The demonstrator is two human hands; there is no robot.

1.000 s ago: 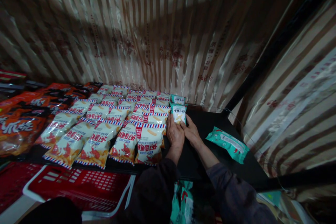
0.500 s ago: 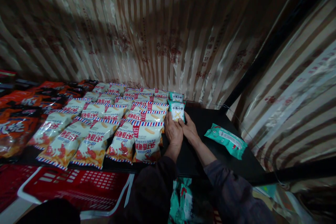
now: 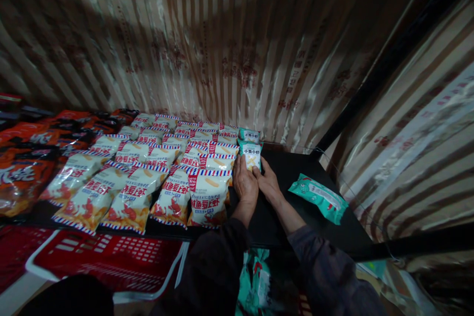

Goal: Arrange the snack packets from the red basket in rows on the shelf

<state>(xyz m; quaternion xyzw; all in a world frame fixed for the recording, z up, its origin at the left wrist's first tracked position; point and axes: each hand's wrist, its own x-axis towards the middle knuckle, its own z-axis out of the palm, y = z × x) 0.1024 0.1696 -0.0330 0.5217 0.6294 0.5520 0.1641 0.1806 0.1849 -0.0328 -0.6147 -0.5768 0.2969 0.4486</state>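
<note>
A small teal and white snack bag (image 3: pixel 252 155) stands on the black shelf (image 3: pixel 272 224), just in front of a similar teal bag (image 3: pixel 249 135). My left hand (image 3: pixel 245 185) presses on its left side and lower front. On its right side is my right hand (image 3: pixel 267 180), thumb toward the front of the bag. Both hands hold the bag between them. White snack bags (image 3: pixel 209 197) with red lettering stand in rows directly left of my left hand. Another teal bag (image 3: pixel 318 198) lies on its side to the right of my right hand.
Orange snack bags (image 3: pixel 22 177) fill the shelf's far left. Below its front edge are a red basket (image 3: pixel 111 264) and more teal bags (image 3: pixel 261 281). A striped curtain (image 3: pixel 207 44) hangs behind; a black post (image 3: pixel 344 108) slants at the right.
</note>
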